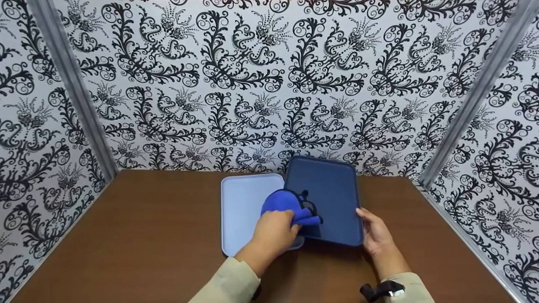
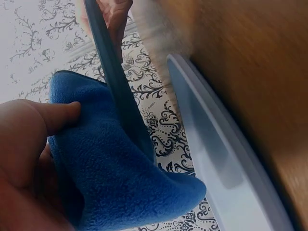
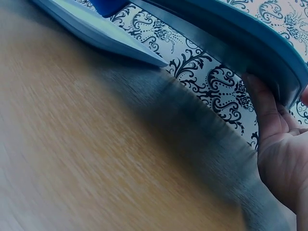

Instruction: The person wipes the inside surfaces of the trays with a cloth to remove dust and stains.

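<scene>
My left hand [image 1: 276, 231] grips a blue cloth [image 1: 281, 202] with dark edging, thumb on its fuzzy face in the left wrist view. The cloth lies against the inner face of a dark blue tray [image 1: 332, 189]. My right hand [image 1: 377, 235] holds that tray by its right edge, thumb on the rim and fingers [image 3: 262, 96] under it. In the right wrist view the tray is raised off the table and tilted. Lower down, a light blue tray [image 1: 238, 210] lies on the table, its right part hidden behind the cloth, the left hand and the dark tray.
The brown wooden table [image 1: 160, 235] extends around the trays. Behind it stands a white wall [image 1: 236, 84] with black floral scrolls, and patterned side panels with grey metal posts [image 1: 76, 84] flank it. A black strap [image 1: 383, 290] sits on the right wrist.
</scene>
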`<action>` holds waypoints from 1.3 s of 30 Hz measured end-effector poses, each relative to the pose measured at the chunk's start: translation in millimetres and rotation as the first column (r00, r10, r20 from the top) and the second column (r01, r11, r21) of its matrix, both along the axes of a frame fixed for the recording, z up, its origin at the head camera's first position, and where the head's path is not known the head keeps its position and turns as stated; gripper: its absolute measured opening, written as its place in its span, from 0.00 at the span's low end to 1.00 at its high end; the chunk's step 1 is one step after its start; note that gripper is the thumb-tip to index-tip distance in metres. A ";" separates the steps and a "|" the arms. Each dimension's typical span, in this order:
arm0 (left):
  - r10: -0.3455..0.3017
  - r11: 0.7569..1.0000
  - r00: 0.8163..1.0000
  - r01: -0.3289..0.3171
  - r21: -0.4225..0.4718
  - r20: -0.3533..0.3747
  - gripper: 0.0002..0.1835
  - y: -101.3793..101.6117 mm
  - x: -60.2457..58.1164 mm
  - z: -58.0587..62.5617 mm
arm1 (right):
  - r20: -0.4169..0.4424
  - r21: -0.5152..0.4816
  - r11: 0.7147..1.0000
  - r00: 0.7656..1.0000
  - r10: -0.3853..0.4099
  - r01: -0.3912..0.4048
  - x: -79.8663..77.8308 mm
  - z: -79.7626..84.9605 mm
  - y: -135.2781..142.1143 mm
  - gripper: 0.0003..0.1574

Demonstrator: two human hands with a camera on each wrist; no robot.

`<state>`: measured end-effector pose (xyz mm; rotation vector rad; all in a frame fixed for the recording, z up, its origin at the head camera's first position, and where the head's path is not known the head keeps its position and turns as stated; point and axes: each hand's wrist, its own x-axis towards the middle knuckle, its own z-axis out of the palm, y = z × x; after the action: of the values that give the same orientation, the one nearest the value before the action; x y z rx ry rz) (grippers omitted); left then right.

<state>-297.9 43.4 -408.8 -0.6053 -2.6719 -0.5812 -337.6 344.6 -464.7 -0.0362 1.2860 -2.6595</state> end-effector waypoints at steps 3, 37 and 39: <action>0.016 1.000 0.999 -0.016 0.006 -0.030 0.10 2.4 0.5 -1.4 | 0.036 -0.016 0.999 0.998 -0.049 0.050 -3.3 -2.3 -1.9 0.25; 0.017 0.998 0.996 -0.022 0.051 0.087 0.10 37.1 4.4 -6.0 | 0.047 0.031 0.979 0.978 -0.204 0.202 -6.8 -8.2 -9.6 0.18; 0.007 0.998 0.995 -0.013 0.053 0.101 0.11 39.6 5.3 -5.9 | 0.045 0.027 0.981 0.980 -0.191 0.190 -5.8 -8.7 -10.1 0.19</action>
<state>-292.6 83.0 -414.7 -0.5615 -2.7412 -0.6964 -343.5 334.6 -473.5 0.1613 1.3677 -2.7845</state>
